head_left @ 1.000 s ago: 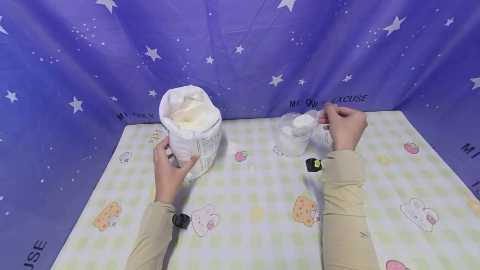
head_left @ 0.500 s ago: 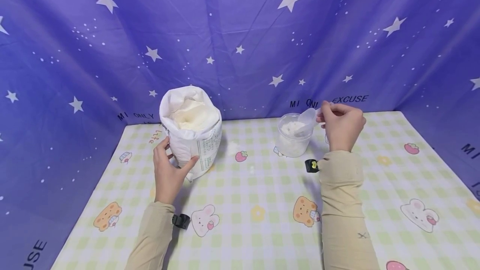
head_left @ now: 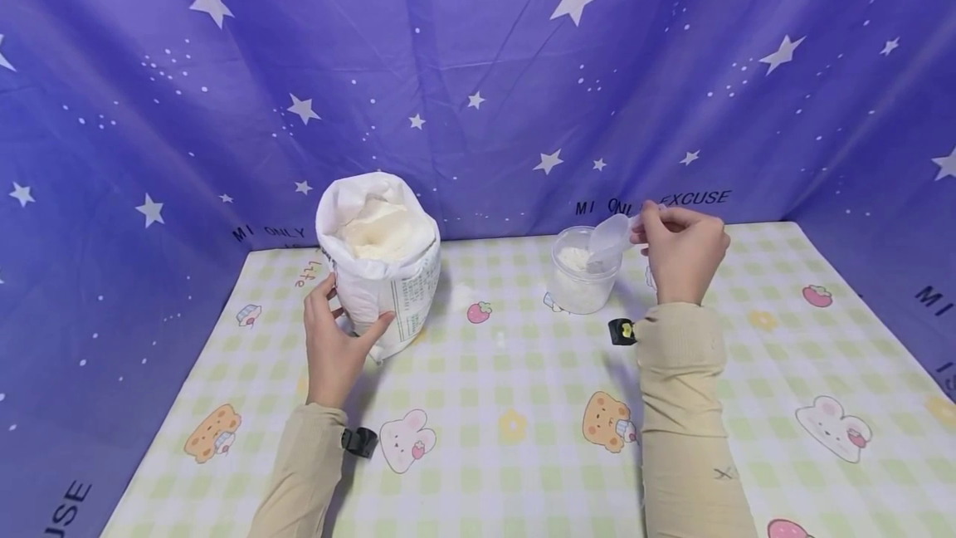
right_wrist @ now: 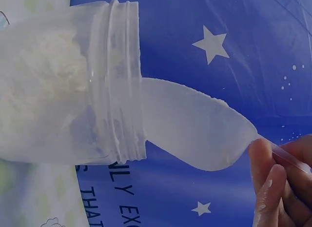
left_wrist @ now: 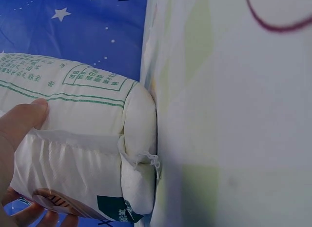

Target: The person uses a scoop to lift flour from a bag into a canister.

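Note:
At the left of the head view stands an open white bag (head_left: pixel 407 289) of pale, flour-like powder. My left hand (head_left: pixel 336 347) grips its lower side, thumb in front and fingers round the far side; the left wrist view shows the thumb (left_wrist: pixel 29 120) across the printed wrapper. To the right, my right hand (head_left: pixel 683 251) pinches the handle of a translucent plastic scoop (head_left: pixel 612 239). The scoop is tilted over a clear plastic tub (head_left: pixel 582 293), its tip inside the rim. White powder (right_wrist: pixel 44 75) lies in the tub.
A checked tablecloth (head_left: pixel 515 471) with cartoon prints covers the table. Some spilled powder (head_left: pixel 461 297) lies between bag and tub. Close behind hangs a purple curtain (head_left: pixel 478 40) with stars.
The scoop, level and heaped with powder a second ago, has tipped over, and its load has dropped into the tub. My left hand and the bag have stayed in place.

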Available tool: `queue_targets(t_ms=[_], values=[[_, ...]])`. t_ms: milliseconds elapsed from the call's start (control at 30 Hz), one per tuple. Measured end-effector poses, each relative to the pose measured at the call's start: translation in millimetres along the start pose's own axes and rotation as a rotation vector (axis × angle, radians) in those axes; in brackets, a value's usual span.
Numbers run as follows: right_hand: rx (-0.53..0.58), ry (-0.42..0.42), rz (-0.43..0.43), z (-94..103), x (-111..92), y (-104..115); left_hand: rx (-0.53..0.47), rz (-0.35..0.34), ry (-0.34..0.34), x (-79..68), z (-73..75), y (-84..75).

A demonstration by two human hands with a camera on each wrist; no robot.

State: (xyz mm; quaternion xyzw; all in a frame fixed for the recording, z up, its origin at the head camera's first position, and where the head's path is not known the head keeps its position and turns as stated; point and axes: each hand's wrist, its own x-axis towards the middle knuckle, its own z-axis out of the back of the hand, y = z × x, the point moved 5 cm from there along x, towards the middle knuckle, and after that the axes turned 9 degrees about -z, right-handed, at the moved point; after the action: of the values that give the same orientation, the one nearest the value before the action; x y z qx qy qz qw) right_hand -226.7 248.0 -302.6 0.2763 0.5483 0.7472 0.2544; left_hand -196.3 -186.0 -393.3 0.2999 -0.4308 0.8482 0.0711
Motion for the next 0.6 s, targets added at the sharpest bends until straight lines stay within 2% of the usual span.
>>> queue_targets(t_ms=[167, 400, 467, 600], values=[[0.023, 0.007, -0.002, 4.4, -0.7, 1.6, 0.006, -0.014, -0.003, 0.1, -0.7, 0.0], [0.143, 0.042, -0.006, 7.8, 0.1, 3.6, -0.004, -0.012, -0.001, 0.2, -1.0, -0.6], [0.197, 0.068, -0.014, 6.3, -0.3, 3.7, -0.001, -0.002, 0.000, 0.0, -0.9, 0.0], [0.381, 0.127, -0.026, 0.8, -2.0, 5.1, 0.008, 0.012, 0.002, -0.2, 0.0, 0.8]])
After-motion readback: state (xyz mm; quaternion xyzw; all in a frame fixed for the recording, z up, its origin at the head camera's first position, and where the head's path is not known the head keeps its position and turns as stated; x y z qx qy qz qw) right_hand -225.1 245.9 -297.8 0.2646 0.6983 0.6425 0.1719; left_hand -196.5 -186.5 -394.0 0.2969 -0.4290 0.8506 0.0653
